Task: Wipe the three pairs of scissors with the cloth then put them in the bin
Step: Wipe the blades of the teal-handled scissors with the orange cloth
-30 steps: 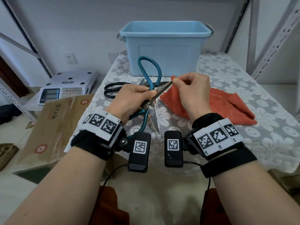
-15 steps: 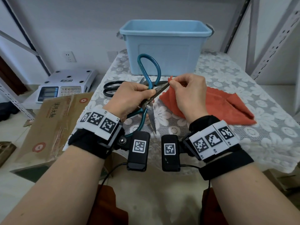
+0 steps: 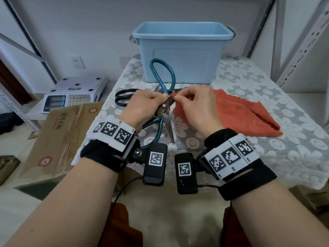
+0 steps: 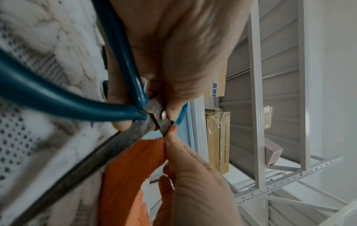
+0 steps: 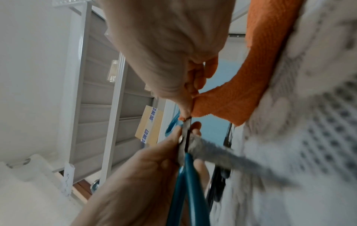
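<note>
The left hand (image 3: 147, 106) has its grip closed round the teal-handled scissors (image 3: 164, 111) at the pivot, thumb by the rivet, holding them above the near middle of the surface (image 3: 267, 97). The blades are spread apart: one points toward 6 o'clock, down at the person, the other toward 1 o'clock, while one handle loop stands up toward 12 o'clock in front of the bin (image 3: 183, 50). The right hand (image 3: 197, 106) pinches a fold of the orange cloth (image 3: 249, 116) between thumb and fingertips, its grip closed tight on the fabric, and that fold touches the 1 o'clock blade just beside the rivet. The rest of the cloth trails off toward 3 o'clock and lies on the lace-covered surface. A pair of black-handled scissors (image 3: 124, 98) lies flat at 10 o'clock from the hands, near the bin's left corner. The light blue bin stands at the far edge, at 12 o'clock. What lies in it cannot be made out.
</note>
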